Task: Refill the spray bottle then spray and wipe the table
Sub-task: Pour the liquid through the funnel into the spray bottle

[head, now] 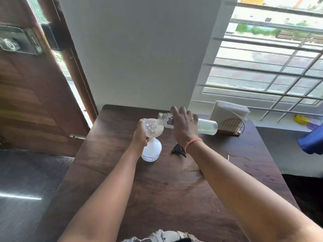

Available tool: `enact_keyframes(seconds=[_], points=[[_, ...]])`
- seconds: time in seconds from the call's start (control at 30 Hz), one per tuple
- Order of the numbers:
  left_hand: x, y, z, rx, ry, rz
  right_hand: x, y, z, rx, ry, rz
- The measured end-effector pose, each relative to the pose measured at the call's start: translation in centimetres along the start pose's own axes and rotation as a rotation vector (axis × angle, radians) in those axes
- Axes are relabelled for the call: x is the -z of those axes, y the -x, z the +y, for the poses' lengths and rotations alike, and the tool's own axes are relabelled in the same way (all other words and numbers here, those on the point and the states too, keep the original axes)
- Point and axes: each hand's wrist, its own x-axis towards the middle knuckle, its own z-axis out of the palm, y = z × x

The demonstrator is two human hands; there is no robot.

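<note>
We're on the refill step: our right hand (183, 126) grips the refill bottle (206, 125), tipped on its side w/ its mouth just left of the hand, and liquid runs into the funnel (153, 127). Our left hand (139, 137) holds the funnel's rim, and the spray bottle (151, 151) stands on the table (174, 189) right under it. Next, we think: tip the bottle back up, lift the funnel off, then screw on the black spray top (178, 150), which lies just below our right wrist.

Both arms were bare, with no sleeves. The right wrist wore a thin orange string band (193, 142). A patterned light-and-dark cloth (162, 236) showed at the bottom.
</note>
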Motion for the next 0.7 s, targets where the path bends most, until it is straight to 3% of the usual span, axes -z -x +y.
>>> enact_keyframes(seconds=[0.33, 0.7], points=[[-0.2, -0.1, 0.1, 0.036, 0.010, 0.016, 0.2, -0.3, 0.4, 0.009, 0.003, 0.025], [1.4, -1.3, -0.3, 0.024, -0.059, -0.133, -0.6, -0.4, 0.1, 0.008, 0.001, 0.028]])
